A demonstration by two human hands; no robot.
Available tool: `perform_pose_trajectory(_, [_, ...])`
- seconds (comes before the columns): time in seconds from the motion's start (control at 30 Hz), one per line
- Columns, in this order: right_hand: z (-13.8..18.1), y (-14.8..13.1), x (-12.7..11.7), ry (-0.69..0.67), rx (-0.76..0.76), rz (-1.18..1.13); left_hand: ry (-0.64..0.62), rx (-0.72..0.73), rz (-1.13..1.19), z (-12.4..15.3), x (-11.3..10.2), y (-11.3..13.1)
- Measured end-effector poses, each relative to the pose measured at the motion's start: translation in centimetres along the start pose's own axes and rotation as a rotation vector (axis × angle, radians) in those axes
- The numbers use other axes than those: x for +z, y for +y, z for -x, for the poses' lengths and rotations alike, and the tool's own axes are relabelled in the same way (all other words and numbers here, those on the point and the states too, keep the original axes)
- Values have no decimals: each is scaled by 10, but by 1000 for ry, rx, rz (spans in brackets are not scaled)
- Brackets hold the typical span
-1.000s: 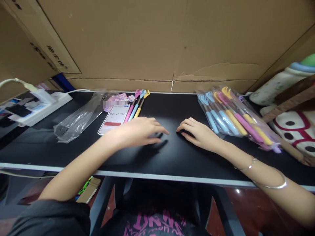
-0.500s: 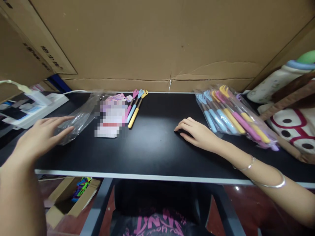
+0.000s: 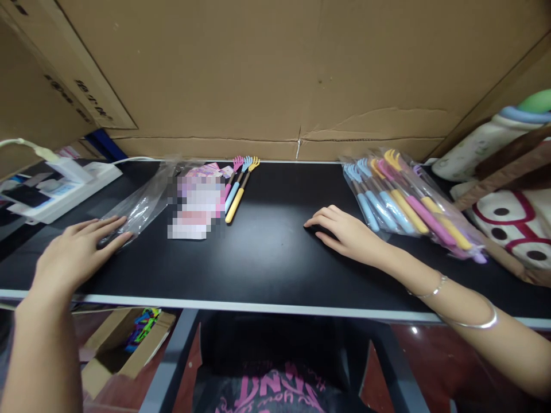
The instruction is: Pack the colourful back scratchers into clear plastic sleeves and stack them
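On the left, my left hand (image 3: 80, 249) lies with its fingers stretched out and the thumb apart, touching the near end of the clear plastic bags (image 3: 148, 198). It is open and does not grip them. My right hand (image 3: 338, 226) rests on the black tabletop with its fingers lightly curved and the thumb apart, holding nothing that I can see. Between the hands, three back scratchers (image 3: 237, 198) in pink, blue and yellow lie side by side. Next to them are printed cards (image 3: 193, 201), partly blurred. Several bagged back scratchers (image 3: 400, 201) lie right of my right hand.
A white power strip (image 3: 77, 189) with a plugged-in charger sits at the far left. Cardboard (image 3: 275, 74) walls off the back. At the right stand a bottle (image 3: 477, 143) and a patterned bag (image 3: 516, 223). Below the table, a cardboard box (image 3: 129, 350) holds colourful items.
My left hand has come down and slightly right onto the near end of the clear plastic bags. My right hand has stayed in place on the tabletop.
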State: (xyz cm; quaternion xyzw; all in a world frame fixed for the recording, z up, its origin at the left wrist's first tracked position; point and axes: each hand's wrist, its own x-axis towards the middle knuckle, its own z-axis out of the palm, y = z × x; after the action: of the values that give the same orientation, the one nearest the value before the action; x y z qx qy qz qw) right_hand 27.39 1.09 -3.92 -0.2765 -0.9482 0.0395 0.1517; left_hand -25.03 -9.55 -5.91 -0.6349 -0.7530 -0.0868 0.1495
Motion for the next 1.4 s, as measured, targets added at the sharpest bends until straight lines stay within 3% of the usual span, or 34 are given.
perform_pose_trajectory(0.1, [1, 0, 0, -1, -1, 5, -103, -82, -112, 2, -4, 9])
perform_pose_trajectory(0.23, [1, 0, 1, -2, -3, 10, -6, -189, -153, 6, -11, 23])
perform_pose_trajectory(0.33, [2, 0, 0, -7, 1, 12, 104, -310, -175, 5, -19, 32])
perform_pose_trajectory(0.43, [2, 0, 0, -12, 5, 13, 295, -356, -132, -2, -28, 43])
perform_pose_trajectory(0.53, [2, 0, 0, -15, 6, 10, 521, -289, -1, -13, -40, 61])
perform_pose_trajectory(0.63, [2, -2, -1, -19, 22, -12, 615, -138, 107, -21, -54, 94])
perform_pose_trajectory(0.77, [0, -1, -3, 13, 100, -121, 445, 212, 180, -26, -67, 155])
perform_pose_trajectory(0.97, [0, 13, -5, 201, 455, -582, 351, 659, 280, -34, -54, 231])
perform_pose_trajectory(1.13, [-2, 18, -11, 222, 672, -889, 243, 800, 264, -36, -46, 258])
perform_pose_trajectory(1.4, [-2, 23, -10, 267, 728, -948, 60, 953, 354, -26, -38, 281])
